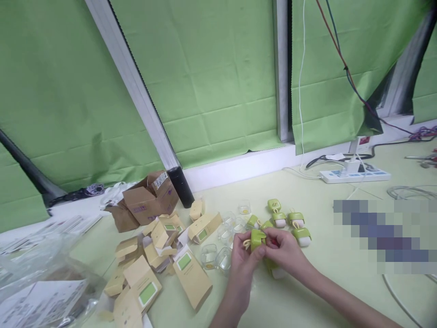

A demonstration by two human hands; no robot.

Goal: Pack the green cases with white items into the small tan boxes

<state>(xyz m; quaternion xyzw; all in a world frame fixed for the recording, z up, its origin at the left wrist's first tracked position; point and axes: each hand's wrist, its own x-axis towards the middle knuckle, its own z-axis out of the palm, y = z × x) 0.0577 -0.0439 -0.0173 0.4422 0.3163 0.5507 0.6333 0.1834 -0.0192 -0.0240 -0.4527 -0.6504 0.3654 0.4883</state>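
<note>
One small lime-green rounded case with a beige loop is held above the pale green counter. The left hand is curled closed around it. The right hand has its fingers drawn together at the case's right side; whether they grip it cannot be told. Similar lime-green-and-white cases lie beyond; clear plastic boxes and tan cardboard boxes lie leftward.

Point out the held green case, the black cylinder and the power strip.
Held green case [256,239], head view: outer shell.
Black cylinder [181,187], head view: its side.
Power strip [356,178], head view: near edge.
</note>
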